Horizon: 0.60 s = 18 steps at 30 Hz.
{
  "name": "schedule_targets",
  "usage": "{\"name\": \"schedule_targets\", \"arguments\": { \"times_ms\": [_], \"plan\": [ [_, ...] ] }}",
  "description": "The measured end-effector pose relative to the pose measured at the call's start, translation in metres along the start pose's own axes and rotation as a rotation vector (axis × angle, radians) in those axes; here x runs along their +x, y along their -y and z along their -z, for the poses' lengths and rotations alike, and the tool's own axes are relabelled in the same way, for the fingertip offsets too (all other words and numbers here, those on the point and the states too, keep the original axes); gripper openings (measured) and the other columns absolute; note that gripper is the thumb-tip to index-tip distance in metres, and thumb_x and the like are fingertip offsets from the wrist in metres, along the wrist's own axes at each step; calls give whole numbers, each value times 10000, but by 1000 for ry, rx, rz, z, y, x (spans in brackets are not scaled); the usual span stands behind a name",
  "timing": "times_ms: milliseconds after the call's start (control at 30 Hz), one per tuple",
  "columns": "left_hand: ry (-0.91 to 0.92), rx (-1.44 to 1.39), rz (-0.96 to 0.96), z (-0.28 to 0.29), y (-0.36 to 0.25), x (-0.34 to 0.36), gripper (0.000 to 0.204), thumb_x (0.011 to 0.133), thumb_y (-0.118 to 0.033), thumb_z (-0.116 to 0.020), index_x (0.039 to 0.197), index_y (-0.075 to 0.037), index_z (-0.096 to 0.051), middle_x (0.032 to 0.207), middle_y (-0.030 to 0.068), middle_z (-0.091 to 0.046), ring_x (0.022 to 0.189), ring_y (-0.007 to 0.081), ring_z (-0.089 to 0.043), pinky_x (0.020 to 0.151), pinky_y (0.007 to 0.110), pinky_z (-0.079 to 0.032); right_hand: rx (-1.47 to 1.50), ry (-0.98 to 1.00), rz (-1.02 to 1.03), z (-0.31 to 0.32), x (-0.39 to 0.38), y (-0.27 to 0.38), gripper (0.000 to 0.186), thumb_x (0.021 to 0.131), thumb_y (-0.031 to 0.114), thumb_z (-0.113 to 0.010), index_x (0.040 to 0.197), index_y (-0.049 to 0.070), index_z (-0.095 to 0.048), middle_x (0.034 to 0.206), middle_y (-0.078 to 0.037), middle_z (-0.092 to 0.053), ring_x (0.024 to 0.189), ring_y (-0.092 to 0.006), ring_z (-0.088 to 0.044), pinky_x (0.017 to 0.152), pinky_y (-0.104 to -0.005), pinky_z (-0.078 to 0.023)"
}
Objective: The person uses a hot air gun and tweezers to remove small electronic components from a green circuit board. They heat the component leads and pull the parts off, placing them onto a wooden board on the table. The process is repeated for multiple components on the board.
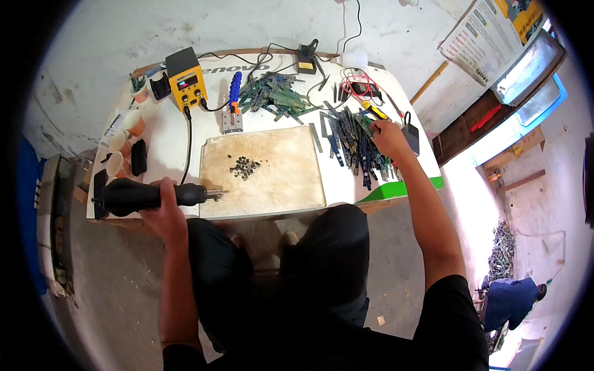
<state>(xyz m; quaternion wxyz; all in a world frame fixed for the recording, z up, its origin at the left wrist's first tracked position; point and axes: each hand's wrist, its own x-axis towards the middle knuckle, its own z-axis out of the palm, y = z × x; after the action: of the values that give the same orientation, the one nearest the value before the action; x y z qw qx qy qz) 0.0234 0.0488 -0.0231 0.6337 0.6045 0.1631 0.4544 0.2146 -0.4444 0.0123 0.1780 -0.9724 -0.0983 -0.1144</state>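
Fingers of our left hand (162,207) wrap the black hot-air handpiece (148,196), its metal nozzle over the near-left edge of the stained beige work mat (291,179). Our right hand (388,137) curls its fingertips onto the pile of dark green circuit-board strips (352,143); whether they grip one we cannot tell. Small black chips (244,167) lie mid-mat before the yellow rework station (187,79).

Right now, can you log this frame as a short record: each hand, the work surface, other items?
left hand: grips a black hot-air tool, nozzle pointing at the tan mat
right hand: reaches into a pile of circuit-board strips
tan mat: carries a small heap of dark chips
behind: yellow rework station, second strip pile
left edge: paper cups
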Motion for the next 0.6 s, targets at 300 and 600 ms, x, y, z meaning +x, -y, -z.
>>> {"name": "schedule_targets", "arguments": {
  "times_ms": [300, 600],
  "plan": [
    [-2, 51, 111, -14, -30, -18, 172, 938, -140, -700, 934, 31, -692, 928, 78, -711, 863, 154, -649, 881, 301, -493, -332, 77, -3, -22, 22, -10, 243, 835, 231, -696, 876, -3, -745, 898, -244, -719, 895, -432, -701, 843, -509, -568],
    [-19, -69, 128, -9, -31, -22, 114, 915, -85, -660, 866, 15, -683, 867, 71, -710, 836, 147, -632, 853, 286, -479, -195, -115, 144, -9, 21, 51, 167, 834, 154, -678, 837, -8, -719, 824, -245, -685, 789, -434, -677, 722, -500, -543]
  ]
}}
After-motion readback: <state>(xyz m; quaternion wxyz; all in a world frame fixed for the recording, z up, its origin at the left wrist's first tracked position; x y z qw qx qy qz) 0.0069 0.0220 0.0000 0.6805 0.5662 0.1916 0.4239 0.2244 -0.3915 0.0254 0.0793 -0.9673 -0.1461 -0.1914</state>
